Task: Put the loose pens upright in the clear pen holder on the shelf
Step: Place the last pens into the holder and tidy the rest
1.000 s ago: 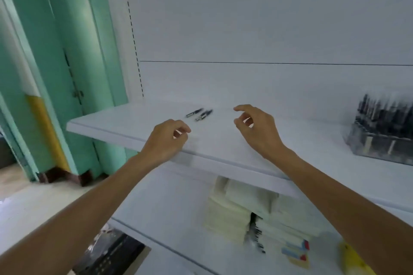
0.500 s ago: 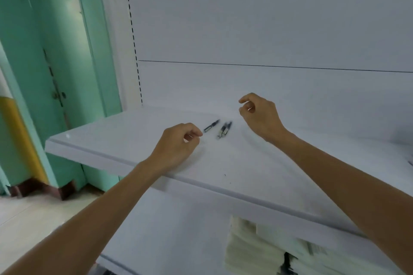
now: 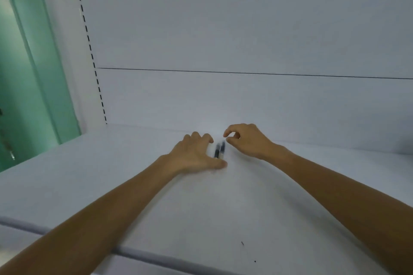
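Head view: two blurred dark pens [image 3: 219, 151] on white shelf [image 3: 125, 185]; left hand [image 3: 196, 154] splayed, right hand [image 3: 248, 143] half-curled, both empty.

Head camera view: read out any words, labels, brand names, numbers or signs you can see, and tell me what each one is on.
There is no readable text in this view.
pens: two dark ones lie on the shelf, too blurred to show any print.
back panel: plain white, no label or sign.
green door frame: no writing visible.
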Available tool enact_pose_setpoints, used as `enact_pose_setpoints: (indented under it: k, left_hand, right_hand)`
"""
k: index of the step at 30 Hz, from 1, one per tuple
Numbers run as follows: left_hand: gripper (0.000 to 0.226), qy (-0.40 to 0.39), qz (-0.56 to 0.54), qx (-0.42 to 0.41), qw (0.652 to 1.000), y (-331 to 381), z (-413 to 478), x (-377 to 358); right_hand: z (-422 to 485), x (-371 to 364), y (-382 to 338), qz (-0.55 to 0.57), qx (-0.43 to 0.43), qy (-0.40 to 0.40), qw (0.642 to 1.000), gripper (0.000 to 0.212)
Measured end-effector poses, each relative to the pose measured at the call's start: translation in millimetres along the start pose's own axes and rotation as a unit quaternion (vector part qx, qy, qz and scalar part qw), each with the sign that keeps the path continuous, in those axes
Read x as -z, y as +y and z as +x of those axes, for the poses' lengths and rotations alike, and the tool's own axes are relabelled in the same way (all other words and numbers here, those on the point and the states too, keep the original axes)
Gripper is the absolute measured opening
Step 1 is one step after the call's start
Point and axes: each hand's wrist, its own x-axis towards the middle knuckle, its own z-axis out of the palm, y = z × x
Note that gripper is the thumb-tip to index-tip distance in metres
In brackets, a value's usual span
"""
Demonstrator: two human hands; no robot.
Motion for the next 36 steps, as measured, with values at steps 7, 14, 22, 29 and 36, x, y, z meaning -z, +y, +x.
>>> enact_pose_setpoints:
  k: [7, 14, 22, 29, 36]
  left_hand:
    - [0.07, -0.105, -0.003, -0.06, 0.993, -12, 13, 18]
    - [0.038, -0.062, 0.09, -0.056, 0.992, -7, 6, 19]
    - [0.029, -0.024, 0.168, -0.021, 0.985, -1, 0, 1]
    - [0.021, -0.011, 0.098, -0.015, 0.995, 4, -19, 9]
    - [0.016, -0.027, -0.135, -0.114, 0.984, 59, -64, 2]
  right_hand:
    - [4, -8, -5, -0.084, -0.048, -0.063, 0.993, 0.023]
    - [-3, -3, -8, -0.069, -0.114, -0.021, 0.991, 0.009]
    - [-52, 19, -14, 0.064, -0.134, 0.097, 0.984, 0.006]
    - [-109, 35, -18, 0.105, -0.165, 0.195, 0.961, 0.008]
    - [-169, 63, -27, 0.182, -0.182, 0.282, 0.924, 0.05]
